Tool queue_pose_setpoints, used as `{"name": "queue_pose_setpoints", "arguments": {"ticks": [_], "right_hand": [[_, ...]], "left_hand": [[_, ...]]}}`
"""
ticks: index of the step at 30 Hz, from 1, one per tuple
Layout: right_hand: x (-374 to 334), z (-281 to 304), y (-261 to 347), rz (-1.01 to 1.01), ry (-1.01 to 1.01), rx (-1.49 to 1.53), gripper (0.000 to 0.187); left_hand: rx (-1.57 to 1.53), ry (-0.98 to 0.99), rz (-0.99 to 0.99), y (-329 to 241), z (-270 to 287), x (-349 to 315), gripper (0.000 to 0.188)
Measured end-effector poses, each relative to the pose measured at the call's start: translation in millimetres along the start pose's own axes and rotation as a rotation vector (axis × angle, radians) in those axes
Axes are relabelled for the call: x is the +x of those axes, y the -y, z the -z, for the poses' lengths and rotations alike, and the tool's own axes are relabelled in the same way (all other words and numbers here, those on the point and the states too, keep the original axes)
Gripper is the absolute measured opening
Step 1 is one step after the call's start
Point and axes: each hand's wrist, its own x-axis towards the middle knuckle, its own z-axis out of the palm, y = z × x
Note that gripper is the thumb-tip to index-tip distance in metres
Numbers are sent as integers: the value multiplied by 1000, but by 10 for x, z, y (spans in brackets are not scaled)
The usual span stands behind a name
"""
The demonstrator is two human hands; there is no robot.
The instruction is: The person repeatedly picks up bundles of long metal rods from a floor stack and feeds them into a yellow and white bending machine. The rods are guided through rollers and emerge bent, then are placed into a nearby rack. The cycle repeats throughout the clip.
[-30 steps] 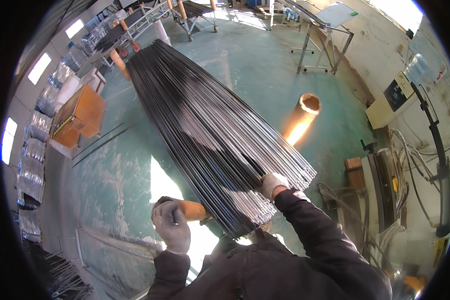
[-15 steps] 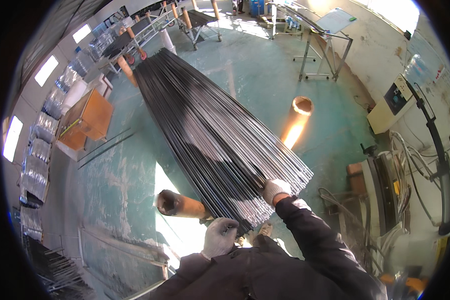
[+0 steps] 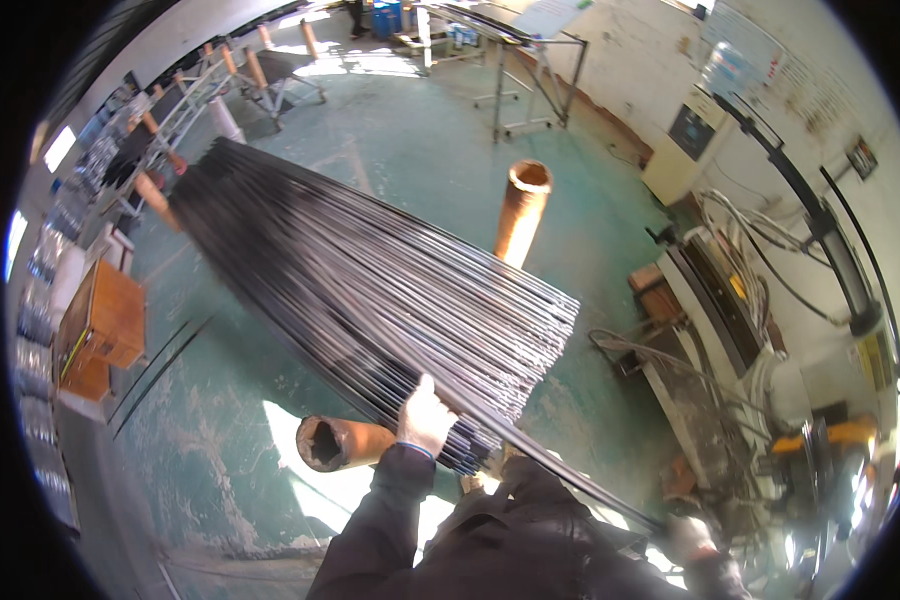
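A wide pile of long black rods stretches from the far left to just before me, its near ends uneven and shiny. My right hand, gloved and smeared by motion, grips the near end of a few rods at the lower right. These slant up from the pile, and their far part still lies along it. At the pile's near left edge is my gloved left hand, its thumb pointing up. Its fingers seem curled round rods beside the lifted ones, though they are partly hidden.
Brown cardboard-like tubes stand by the pile, one at its left and one behind it. A wooden cabinet is at the left. Machinery with hoses lines the right wall. A wheeled metal frame stands farther back.
My right hand has pulled a few rods' ends off the pile toward the lower right. My left hand has moved up onto the pile's near left edge. The view has turned right.
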Motion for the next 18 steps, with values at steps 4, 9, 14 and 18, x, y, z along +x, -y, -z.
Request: {"name": "queue_pose_setpoints", "arguments": {"ticks": [4, 9, 14, 18], "right_hand": [[-979, -471, -776, -600, -164, -115, 37], [-689, -1071, -519, -316, -474, -135, 39], [-1160, -210, 217, -145, -723, -488, 10], [-1640, 605, 27, -406, -843, -514, 10]], "left_hand": [[-191, -195, 7, 73, -178, 50, 30], [-89, -149, 153, 652, -529, -387, 12], [119, -5, 160, 939, -1215, -694, 10], [332, 340, -93, 1011, -2124, -806, 16]]}}
